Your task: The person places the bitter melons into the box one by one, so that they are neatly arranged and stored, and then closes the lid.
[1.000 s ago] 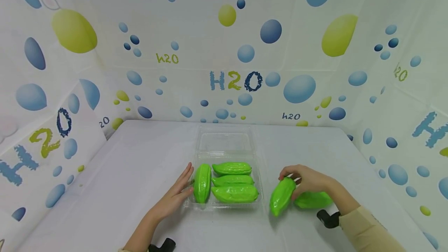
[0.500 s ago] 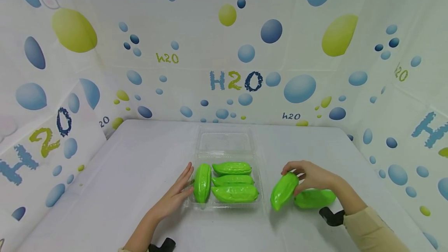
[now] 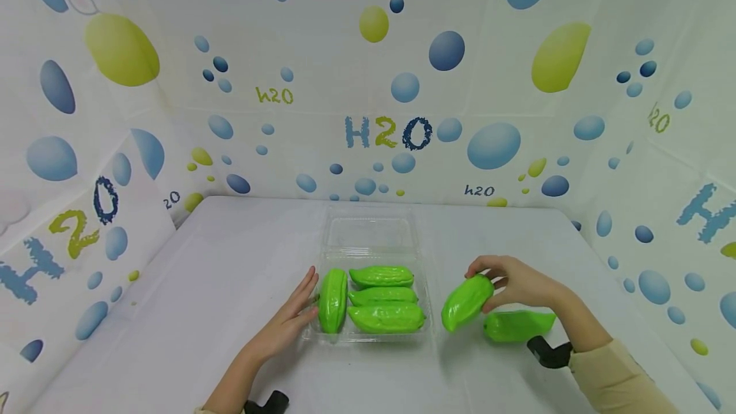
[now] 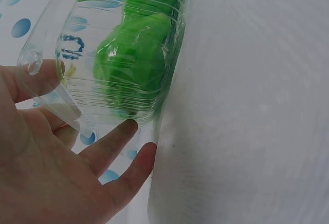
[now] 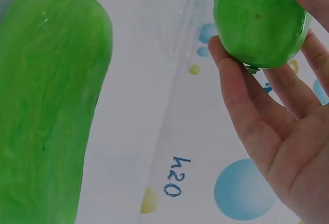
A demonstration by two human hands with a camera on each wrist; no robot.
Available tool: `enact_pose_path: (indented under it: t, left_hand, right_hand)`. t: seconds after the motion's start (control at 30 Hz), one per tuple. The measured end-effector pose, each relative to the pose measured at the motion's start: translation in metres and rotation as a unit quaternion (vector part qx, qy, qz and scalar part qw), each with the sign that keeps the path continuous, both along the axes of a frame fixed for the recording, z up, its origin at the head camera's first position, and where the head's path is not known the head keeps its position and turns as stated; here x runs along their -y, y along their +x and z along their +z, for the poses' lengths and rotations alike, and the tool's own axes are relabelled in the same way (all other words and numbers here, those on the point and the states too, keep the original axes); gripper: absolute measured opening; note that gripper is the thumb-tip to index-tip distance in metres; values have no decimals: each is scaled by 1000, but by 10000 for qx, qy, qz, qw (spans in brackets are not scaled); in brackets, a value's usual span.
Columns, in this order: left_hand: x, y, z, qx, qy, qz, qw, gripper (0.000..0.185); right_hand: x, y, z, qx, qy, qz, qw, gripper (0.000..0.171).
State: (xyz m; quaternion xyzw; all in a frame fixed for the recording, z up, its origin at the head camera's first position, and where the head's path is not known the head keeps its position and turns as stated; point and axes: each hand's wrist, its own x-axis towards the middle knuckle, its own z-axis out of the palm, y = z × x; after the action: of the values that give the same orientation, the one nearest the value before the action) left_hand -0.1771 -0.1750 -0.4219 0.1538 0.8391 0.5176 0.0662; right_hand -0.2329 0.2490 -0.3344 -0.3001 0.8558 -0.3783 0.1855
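Right hand (image 3: 520,283) grips a green gourd (image 3: 466,302), lifted just right of the clear tray (image 3: 428,312). Left hand (image 3: 287,321) lies flat, fingers straight against the tray's left wall, holding nothing.

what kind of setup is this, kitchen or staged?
Probably a staged tabletop booth, not a kitchen: a white table walled on three sides by a bubble-print "H2O" backdrop, with only a clear plastic tray of glossy green gourds.
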Motion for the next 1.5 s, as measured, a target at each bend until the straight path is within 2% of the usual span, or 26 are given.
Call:
enact_pose_path:
  t: [0.23,0.4,0.67,1.03,1.33,1.5]
  left_hand:
    - [0,0,-2,-15,-12,44,10000,61]
    - [0,0,-2,-7,-19,56,10000,61]
    - [1,0,-2,-53,21,54,10000,61]
    - [1,0,-1,-10,41,22,10000,61]
    - [0,1,0,-26,11,42,10000,60]
    - [0,1,1,-12,23,50,10000,60]
  right_hand:
    - [3,0,2,-82,-386,-259,9989,48]
    - [7,2,3,-216,-490,-641,9965,48]
    - [16,5,3,-570,-481,-1069,9915,51]
    - [33,12,4,-990,-474,-1827,9770,50]
    - [45,17,1,-1084,-323,-2226,9683,50]
    - [53,17,0,-1076,-122,-2278,9677,50]
